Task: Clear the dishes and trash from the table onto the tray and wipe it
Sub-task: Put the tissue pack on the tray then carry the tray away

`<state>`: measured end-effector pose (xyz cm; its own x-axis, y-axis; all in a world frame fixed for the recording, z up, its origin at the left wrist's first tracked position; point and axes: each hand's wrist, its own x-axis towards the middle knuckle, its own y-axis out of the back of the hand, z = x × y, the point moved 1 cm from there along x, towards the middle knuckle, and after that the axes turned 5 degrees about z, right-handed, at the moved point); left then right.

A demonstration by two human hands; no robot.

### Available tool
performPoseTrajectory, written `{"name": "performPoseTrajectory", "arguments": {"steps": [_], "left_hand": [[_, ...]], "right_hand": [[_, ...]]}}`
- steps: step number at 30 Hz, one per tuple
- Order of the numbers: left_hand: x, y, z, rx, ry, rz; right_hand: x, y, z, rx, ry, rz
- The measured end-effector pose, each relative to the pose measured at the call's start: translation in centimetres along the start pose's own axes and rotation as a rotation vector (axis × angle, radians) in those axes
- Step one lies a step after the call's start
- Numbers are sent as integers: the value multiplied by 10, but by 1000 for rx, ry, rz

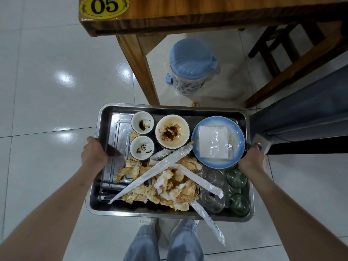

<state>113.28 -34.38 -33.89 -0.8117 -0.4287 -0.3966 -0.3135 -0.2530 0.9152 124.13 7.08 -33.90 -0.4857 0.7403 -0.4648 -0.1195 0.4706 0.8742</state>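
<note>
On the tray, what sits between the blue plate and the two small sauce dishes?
In the head view, a larger white bowl with brown sauce residue sits between the blue plate and the small sauce dishes.

A steel tray [105,204] is packed: two small sauce-stained bowls [142,123] at its far left, a larger stained bowl [172,131] beside them, a blue plate [236,153] (folded napkin pack on top), crumpled greasy napkins [165,183] and empty glasses [236,178] nearer.

The table [188,14] runs off the top edge, the chair [293,59] off the right. Napkins [160,185] bury most of the chopsticks [109,191]. Both hands' fingers curl under the tray [169,213] rim, unseen. Forearms leave the bottom corners.
</note>
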Motion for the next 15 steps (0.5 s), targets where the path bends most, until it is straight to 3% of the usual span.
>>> {"name": "performPoseTrajectory", "arguments": {"steps": [15], "left_hand": [[-5,-5,-10,-7,1,-3]], "right_hand": [[6,6,4,44,32,8]]}}
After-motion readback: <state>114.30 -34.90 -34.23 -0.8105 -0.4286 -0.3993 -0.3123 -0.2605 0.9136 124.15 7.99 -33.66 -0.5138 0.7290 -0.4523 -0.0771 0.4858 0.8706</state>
